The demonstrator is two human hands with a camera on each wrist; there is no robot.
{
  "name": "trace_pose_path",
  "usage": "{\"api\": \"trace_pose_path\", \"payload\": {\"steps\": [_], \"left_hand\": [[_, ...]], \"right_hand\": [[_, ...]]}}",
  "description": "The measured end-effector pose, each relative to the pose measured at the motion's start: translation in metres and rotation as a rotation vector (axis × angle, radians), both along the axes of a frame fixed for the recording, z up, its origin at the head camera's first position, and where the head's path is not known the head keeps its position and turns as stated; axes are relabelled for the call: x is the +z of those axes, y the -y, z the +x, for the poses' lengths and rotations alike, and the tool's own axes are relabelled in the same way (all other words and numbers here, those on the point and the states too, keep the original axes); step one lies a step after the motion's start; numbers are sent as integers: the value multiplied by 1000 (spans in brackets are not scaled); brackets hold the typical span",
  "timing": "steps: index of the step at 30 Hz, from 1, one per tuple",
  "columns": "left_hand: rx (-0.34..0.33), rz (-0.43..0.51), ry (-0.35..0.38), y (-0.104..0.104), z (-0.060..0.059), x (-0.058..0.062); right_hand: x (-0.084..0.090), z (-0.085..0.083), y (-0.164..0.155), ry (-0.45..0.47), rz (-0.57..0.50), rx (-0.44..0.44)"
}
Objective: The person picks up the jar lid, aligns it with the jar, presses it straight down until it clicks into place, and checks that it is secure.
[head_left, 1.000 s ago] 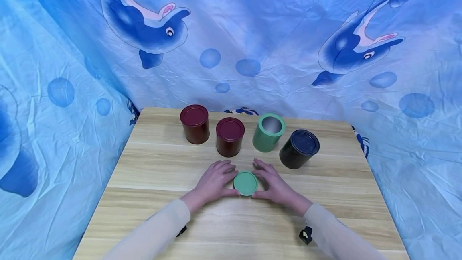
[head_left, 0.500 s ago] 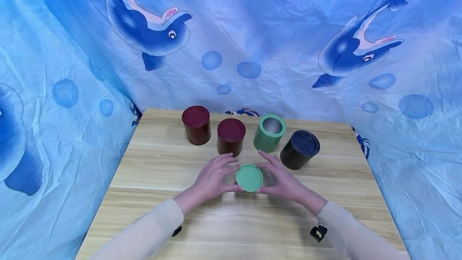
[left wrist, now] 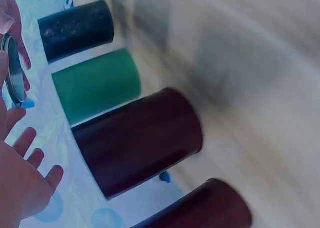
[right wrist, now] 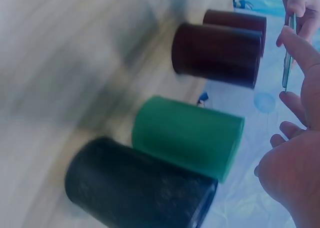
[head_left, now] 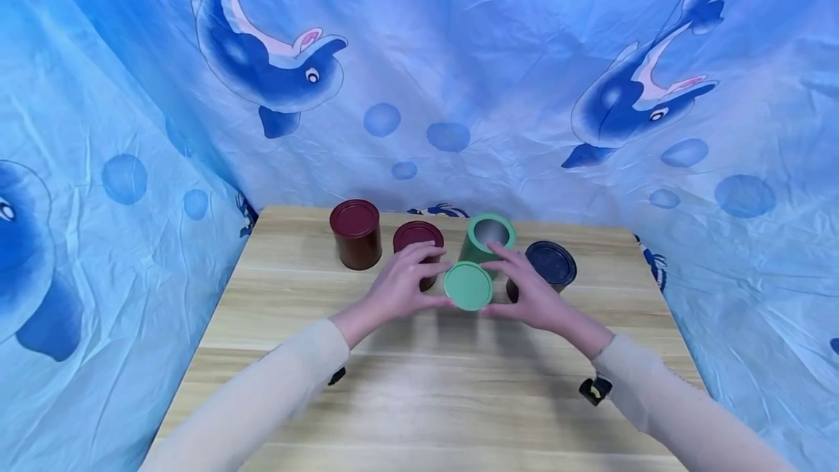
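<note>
A round green lid [head_left: 468, 286] hangs in the air above the table, in front of the open green can [head_left: 488, 235]. My left hand [head_left: 400, 286] pinches its left rim and my right hand [head_left: 531, 293] pinches its right rim. In the left wrist view the lid [left wrist: 14, 70] shows edge-on beyond my left hand [left wrist: 20, 183], with the green can [left wrist: 97, 85] lying past it. In the right wrist view the lid [right wrist: 287, 52] is a thin edge above my right hand [right wrist: 295, 168], near the green can [right wrist: 187, 135].
Two dark red lidded cans [head_left: 355, 233] [head_left: 417, 239] stand left of the green can. A black lidded can [head_left: 550, 262] stands to its right, partly behind my right hand. The wooden table [head_left: 419, 399] is bounded by blue dolphin cloth [head_left: 118, 181].
Both hands have lifted the green lid off the table and carried it away from me, toward the open green can.
</note>
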State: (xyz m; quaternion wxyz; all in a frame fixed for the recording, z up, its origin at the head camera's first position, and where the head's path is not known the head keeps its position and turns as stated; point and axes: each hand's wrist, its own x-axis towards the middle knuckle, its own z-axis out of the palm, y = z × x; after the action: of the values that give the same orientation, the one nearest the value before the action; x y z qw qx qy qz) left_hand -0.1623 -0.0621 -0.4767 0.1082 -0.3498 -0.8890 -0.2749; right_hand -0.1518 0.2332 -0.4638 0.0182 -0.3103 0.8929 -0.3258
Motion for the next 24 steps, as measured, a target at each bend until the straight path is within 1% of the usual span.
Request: {"api": "trace_pose_path", "payload": {"steps": [4,9,14,18,21,24], "left_hand": [[-7,-31,8,-8,-20,13],[-30,-75,34,-17,-41,26],[-46,-185,104,-26,-60,30],[-52,-267,132,-33,-74,34],[-52,-293,131,-38,-83,35],[-49,-296,128,-44,-92,35]], "right_hand": [[9,-14,-8,-30,25,-13],[15,-32,-15,-3,51,-36],[18,-45,-23,47,67,-60],[19,-56,-28,70,78,-68],[19,-65,-32,77,71,-67],[20,-75,-37,83,56,-59]]}}
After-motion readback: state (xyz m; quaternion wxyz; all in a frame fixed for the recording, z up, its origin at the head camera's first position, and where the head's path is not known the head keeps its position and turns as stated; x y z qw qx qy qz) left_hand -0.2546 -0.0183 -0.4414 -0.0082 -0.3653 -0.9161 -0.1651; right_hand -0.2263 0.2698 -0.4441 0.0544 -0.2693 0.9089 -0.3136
